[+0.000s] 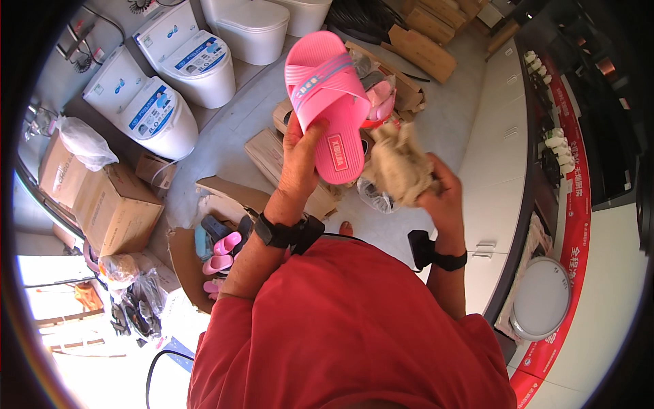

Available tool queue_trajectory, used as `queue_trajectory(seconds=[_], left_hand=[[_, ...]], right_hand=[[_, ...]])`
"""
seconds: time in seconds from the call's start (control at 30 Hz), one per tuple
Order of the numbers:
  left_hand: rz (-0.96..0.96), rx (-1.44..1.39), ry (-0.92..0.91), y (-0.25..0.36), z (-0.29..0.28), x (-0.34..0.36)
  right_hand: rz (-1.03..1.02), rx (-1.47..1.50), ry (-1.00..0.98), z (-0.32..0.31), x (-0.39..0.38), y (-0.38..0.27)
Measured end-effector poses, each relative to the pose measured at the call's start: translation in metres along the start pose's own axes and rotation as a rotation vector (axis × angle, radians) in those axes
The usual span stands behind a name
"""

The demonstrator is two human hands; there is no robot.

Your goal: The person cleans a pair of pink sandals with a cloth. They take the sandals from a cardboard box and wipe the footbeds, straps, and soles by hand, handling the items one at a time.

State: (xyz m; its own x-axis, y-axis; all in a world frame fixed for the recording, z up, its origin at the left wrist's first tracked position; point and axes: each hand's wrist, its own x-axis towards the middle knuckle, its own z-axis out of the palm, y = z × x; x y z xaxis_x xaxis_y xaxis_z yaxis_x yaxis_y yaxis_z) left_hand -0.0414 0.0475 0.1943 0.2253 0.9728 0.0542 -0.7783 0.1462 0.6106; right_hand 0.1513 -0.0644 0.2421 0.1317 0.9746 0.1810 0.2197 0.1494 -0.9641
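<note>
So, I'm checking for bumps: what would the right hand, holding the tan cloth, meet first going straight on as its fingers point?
With the tan cloth leading, the right hand would probably meet the pink slipper in the left hand, though depth is unclear.

White toilets [197,58] lined up, upper left | plastic bag [86,144] draped over brown cartons [119,211] | white cabinets [492,180] sweeping down the right | round pale disc [541,298] beside that red banner [576,225]!
</note>
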Motion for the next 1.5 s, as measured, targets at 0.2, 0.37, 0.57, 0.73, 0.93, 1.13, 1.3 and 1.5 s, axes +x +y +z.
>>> queue_trajectory(seconds=[0.2,0.37,0.57,0.73,0.93,1.13,1.3,1.5], left_hand=[[0.015,0.341,-0.176,-0.015,0.0,-0.007],[-0.002,0.595,-0.385,-0.011,0.009,-0.016],[0.009,0.562,-0.318,-0.01,-0.003,-0.01],[-0.065,0.488,-0.34,-0.008,0.001,-0.008],[-0.079,0.589,-0.481,-0.001,0.003,-0.015],[-0.077,0.555,-0.382,0.001,0.0,-0.01],[-0.105,0.559,-0.393,-0.001,0.005,-0.011],[-0.211,0.589,-0.485,0.007,0.011,-0.017]], right_hand=[[-0.444,-0.289,0.147,0.022,0.025,-0.034],[-0.459,-0.538,0.345,0.016,0.053,-0.029],[-0.253,-0.375,0.733,-0.03,0.074,-0.04],[-0.742,-0.604,0.489,0.01,0.054,-0.042],[-0.352,-0.287,0.421,-0.011,0.074,-0.017],[-0.326,-0.296,0.742,-0.037,0.062,-0.054],[-0.572,-0.59,0.178,0.002,0.049,-0.056],[-0.369,-0.473,0.624,-0.035,0.068,-0.033]])
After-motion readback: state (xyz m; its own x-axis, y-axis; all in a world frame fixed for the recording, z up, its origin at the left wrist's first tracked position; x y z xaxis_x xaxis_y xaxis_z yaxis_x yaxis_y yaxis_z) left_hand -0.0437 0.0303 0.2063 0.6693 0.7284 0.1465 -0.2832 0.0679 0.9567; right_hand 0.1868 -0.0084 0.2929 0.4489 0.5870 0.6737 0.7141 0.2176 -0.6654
